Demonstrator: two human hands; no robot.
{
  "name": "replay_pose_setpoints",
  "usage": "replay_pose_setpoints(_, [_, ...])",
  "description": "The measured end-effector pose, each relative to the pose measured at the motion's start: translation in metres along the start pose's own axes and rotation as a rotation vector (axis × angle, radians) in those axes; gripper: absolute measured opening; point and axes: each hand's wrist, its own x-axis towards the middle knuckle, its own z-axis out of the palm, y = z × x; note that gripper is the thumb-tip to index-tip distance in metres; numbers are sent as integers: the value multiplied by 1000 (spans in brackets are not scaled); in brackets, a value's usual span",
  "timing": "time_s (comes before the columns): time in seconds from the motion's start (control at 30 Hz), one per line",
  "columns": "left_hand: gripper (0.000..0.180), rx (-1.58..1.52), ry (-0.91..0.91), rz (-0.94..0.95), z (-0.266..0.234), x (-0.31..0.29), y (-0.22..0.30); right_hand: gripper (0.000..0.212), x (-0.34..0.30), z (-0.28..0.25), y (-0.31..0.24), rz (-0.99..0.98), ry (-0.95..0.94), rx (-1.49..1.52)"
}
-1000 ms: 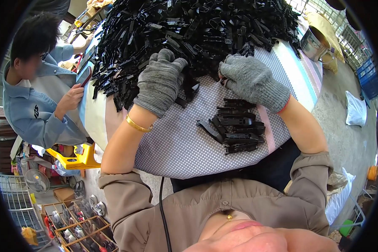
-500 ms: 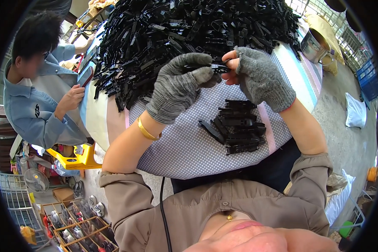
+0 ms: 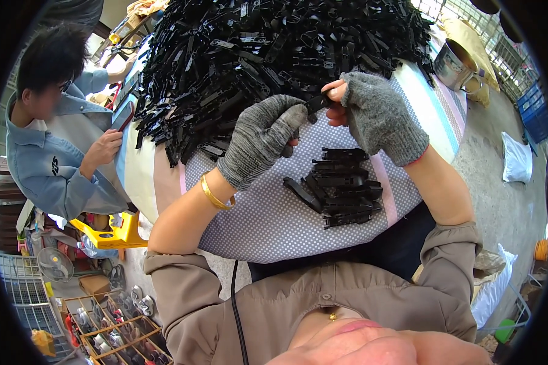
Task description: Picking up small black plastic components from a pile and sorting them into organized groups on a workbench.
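Both of my hands wear grey knit gloves with bare fingertips showing on the right one. Between them, over the near edge of the big heap, is a small black plastic part (image 3: 317, 104). My right hand (image 3: 380, 118) pinches its far end between thumb and fingers. My left hand (image 3: 260, 141) is closed at its near end, and its fingers partly hide the part. Below the hands, a small group of long black plastic parts (image 3: 347, 182) lies roughly in a stack on the dotted cloth (image 3: 256, 225). Behind them rises the large heap of similar black parts (image 3: 243, 55).
At left a person in a blue jacket (image 3: 55, 164) sits holding a phone (image 3: 123, 117). A yellow stool (image 3: 112, 234) stands below. A metal bucket (image 3: 453, 66) is at the far right, with a white bag (image 3: 516, 158) and a blue crate (image 3: 536, 112) on the floor.
My left hand has come slightly lower and nearer to me, its fingers more curled. The black part between my hands has turned from nearly level to tilted.
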Motion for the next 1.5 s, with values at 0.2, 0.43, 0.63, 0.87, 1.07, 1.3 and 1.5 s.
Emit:
replay_pose_setpoints(0.2, [30,20,0,38,0,0,-4,27,-8,7,3,-152,21,-128])
replay_pose_setpoints(0.43, [24,129,-84,-41,-10,0,4,38,-8,2,-8,-146,-129,-347])
replay_pose_setpoints(0.63, [24,398,-182,338,11,2,-12,62,-1,24,-3,-99,-138,-271])
replay_pose_setpoints(0.87, [23,456,-107,493,27,-15,-9,71,-10,33,3,-348,-341,-464])
replay_pose_setpoints(1.07, [35,911,-281,490,35,-41,-2,63,11,5,-7,-253,-239,-152])
replay_pose_setpoints(1.3, [45,889,-161,573,-2,-45,15,20,24,30,15,-837,-423,-1379])
replay_pose_setpoints(1.5, [31,1336,-113,148,-50,-36,-5,31,31,47,18,-635,-436,-1749])
